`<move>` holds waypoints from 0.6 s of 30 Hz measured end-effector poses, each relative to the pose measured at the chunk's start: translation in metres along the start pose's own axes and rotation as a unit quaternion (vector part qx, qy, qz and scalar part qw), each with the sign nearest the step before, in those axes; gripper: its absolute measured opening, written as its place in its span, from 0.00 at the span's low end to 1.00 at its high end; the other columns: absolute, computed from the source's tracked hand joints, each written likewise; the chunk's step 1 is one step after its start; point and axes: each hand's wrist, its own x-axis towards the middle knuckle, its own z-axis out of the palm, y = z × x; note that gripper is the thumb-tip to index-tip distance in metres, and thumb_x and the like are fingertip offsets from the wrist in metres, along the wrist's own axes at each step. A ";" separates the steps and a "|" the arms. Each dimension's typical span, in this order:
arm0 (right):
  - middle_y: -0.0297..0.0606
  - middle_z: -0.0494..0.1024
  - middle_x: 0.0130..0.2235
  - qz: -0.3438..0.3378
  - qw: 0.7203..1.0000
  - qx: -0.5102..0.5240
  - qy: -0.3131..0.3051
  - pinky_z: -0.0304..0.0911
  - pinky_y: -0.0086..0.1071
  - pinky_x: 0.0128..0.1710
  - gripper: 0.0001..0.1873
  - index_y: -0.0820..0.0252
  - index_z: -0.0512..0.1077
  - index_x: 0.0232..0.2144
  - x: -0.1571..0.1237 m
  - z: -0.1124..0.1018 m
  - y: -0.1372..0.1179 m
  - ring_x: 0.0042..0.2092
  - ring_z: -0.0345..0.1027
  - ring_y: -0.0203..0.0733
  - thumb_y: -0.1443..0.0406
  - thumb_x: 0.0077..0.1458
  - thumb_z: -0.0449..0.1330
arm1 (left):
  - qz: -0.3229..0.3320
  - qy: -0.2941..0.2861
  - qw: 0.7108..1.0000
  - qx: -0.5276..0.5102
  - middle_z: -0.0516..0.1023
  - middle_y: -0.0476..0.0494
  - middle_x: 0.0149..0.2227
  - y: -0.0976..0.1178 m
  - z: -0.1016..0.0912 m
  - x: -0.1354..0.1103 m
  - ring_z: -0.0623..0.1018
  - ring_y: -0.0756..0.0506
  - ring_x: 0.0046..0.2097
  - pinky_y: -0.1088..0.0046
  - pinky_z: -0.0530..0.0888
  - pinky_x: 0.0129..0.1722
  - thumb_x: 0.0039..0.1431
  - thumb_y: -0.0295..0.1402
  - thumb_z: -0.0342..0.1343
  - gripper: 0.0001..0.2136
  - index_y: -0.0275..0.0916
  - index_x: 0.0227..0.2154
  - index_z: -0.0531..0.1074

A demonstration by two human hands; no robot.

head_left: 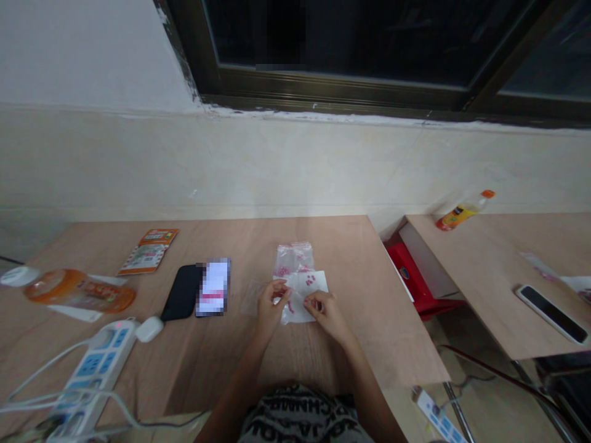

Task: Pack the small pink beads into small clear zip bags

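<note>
A white sheet of paper (300, 312) lies on the wooden table, with several small pinkish-red pieces (311, 279) on it. My left hand (271, 303) is at the sheet's left side, its thumb and fingers drawn together in a pinch near a bit of clear plastic. At the right edge of the sheet, my right hand (325, 307) also pinches, fingertips over the paper. What either pinch holds is too small to make out. Just behind the sheet lie clear plastic bags (292, 255) with pinkish-red pieces inside. Another clear bag (252, 298) is left of my left hand.
To the left are a lit phone (213, 287), a black phone (181, 293), an orange packet (148, 251), a drink bottle (80, 290) lying down and a power strip (95, 375) with cables. A second table (498, 264) at right bears a bottle (463, 212) and a phone (551, 313).
</note>
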 end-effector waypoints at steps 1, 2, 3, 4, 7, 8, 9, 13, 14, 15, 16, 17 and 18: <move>0.35 0.75 0.28 -0.006 1.000 -0.017 -0.001 0.56 0.33 0.38 0.13 0.58 0.75 0.32 0.001 -0.003 -0.002 0.30 0.66 0.38 0.58 0.61 0.56 | -0.003 -0.001 1.000 -0.010 0.78 0.48 0.28 0.003 -0.001 0.000 0.78 0.49 0.30 0.72 0.74 0.34 0.45 0.37 0.64 0.14 0.38 0.35 0.72; 0.35 0.75 0.28 -0.012 0.999 -0.035 -0.001 0.55 0.33 0.39 0.12 0.58 0.75 0.32 0.002 -0.005 -0.005 0.30 0.66 0.38 0.59 0.61 0.55 | -0.006 -0.004 1.000 -0.018 0.78 0.48 0.28 0.006 -0.001 0.000 0.78 0.48 0.30 0.72 0.74 0.34 0.45 0.38 0.64 0.14 0.38 0.35 0.72; 0.35 0.75 0.29 -0.018 0.998 -0.052 0.002 0.54 0.34 0.39 0.12 0.58 0.74 0.32 0.003 -0.008 -0.007 0.31 0.66 0.38 0.60 0.62 0.54 | -0.009 -0.008 1.000 -0.025 0.78 0.48 0.28 0.010 -0.002 0.000 0.78 0.48 0.30 0.72 0.75 0.34 0.44 0.38 0.65 0.15 0.38 0.35 0.72; 0.35 0.74 0.29 -0.023 0.997 -0.068 0.005 0.54 0.34 0.39 0.12 0.59 0.74 0.32 0.004 -0.010 -0.009 0.31 0.66 0.38 0.60 0.62 0.53 | -0.012 -0.014 0.999 -0.028 0.78 0.48 0.28 0.013 -0.003 0.000 0.78 0.48 0.30 0.72 0.75 0.34 0.44 0.38 0.65 0.15 0.38 0.34 0.72; 0.36 0.75 0.30 -0.039 0.993 -0.109 0.018 0.52 0.33 0.39 0.13 0.59 0.72 0.33 0.007 -0.016 -0.015 0.32 0.66 0.39 0.61 0.64 0.51 | -0.008 -0.019 1.000 -0.013 0.78 0.48 0.26 0.023 -0.004 0.000 0.78 0.48 0.30 0.74 0.74 0.32 0.44 0.37 0.65 0.14 0.38 0.33 0.71; 0.37 0.75 0.31 -0.045 0.991 -0.122 0.020 0.52 0.34 0.39 0.13 0.59 0.71 0.34 0.008 -0.017 -0.016 0.33 0.66 0.39 0.61 0.65 0.50 | -0.002 -0.015 1.000 -0.003 0.77 0.49 0.26 0.025 -0.005 0.000 0.77 0.49 0.29 0.75 0.73 0.31 0.44 0.37 0.65 0.13 0.38 0.32 0.71; 0.37 0.75 0.31 -0.050 0.989 -0.135 0.023 0.52 0.34 0.40 0.13 0.59 0.71 0.34 0.008 -0.018 -0.018 0.33 0.66 0.39 0.61 0.65 0.49 | 0.006 -0.009 1.000 0.006 0.77 0.49 0.26 0.027 -0.005 -0.001 0.76 0.50 0.28 0.76 0.72 0.30 0.45 0.37 0.65 0.12 0.38 0.30 0.71; 0.38 0.75 0.34 -0.061 0.986 -0.152 0.026 0.51 0.35 0.41 0.11 0.58 0.70 0.36 0.011 -0.020 -0.022 0.36 0.67 0.41 0.61 0.65 0.50 | 0.026 0.010 1.000 0.014 0.76 0.50 0.27 0.030 -0.005 -0.001 0.74 0.51 0.28 0.78 0.70 0.29 0.47 0.36 0.63 0.10 0.39 0.28 0.69; 0.37 0.75 0.35 -0.063 0.987 -0.149 0.027 0.52 0.35 0.41 0.10 0.58 0.71 0.37 0.011 -0.021 -0.022 0.36 0.67 0.41 0.60 0.64 0.52 | 0.027 0.010 1.000 0.010 0.75 0.50 0.27 0.029 -0.004 -0.001 0.75 0.51 0.29 0.77 0.71 0.31 0.47 0.36 0.63 0.10 0.39 0.29 0.68; 0.38 0.75 0.36 -0.066 0.987 -0.143 0.028 0.52 0.35 0.42 0.09 0.58 0.71 0.38 0.012 -0.021 -0.023 0.37 0.67 0.42 0.59 0.63 0.54 | 0.026 0.009 1.000 0.005 0.76 0.50 0.27 0.027 -0.004 -0.001 0.76 0.50 0.30 0.76 0.72 0.33 0.47 0.36 0.63 0.10 0.39 0.30 0.68; 0.38 0.75 0.37 -0.070 0.988 -0.137 0.029 0.52 0.35 0.43 0.10 0.57 0.71 0.39 0.012 -0.021 -0.023 0.38 0.67 0.42 0.59 0.62 0.55 | 0.025 0.005 1.000 -0.001 0.76 0.49 0.28 0.026 -0.003 -0.001 0.77 0.50 0.31 0.75 0.73 0.34 0.48 0.36 0.63 0.11 0.39 0.30 0.68; 0.38 0.75 0.38 -0.074 0.988 -0.129 0.032 0.53 0.36 0.43 0.10 0.57 0.71 0.40 0.012 -0.020 -0.023 0.39 0.67 0.42 0.58 0.62 0.56 | 0.021 -0.001 1.000 -0.009 0.76 0.49 0.28 0.024 -0.003 -0.001 0.77 0.49 0.32 0.75 0.73 0.36 0.48 0.37 0.63 0.11 0.39 0.31 0.68; 0.38 0.75 0.38 -0.078 0.989 -0.121 0.035 0.53 0.36 0.44 0.10 0.56 0.71 0.39 0.013 -0.020 -0.023 0.40 0.67 0.42 0.58 0.62 0.56 | 0.015 -0.006 1.000 -0.018 0.76 0.49 0.28 0.022 -0.002 -0.001 0.77 0.49 0.33 0.74 0.73 0.36 0.48 0.38 0.63 0.12 0.39 0.32 0.68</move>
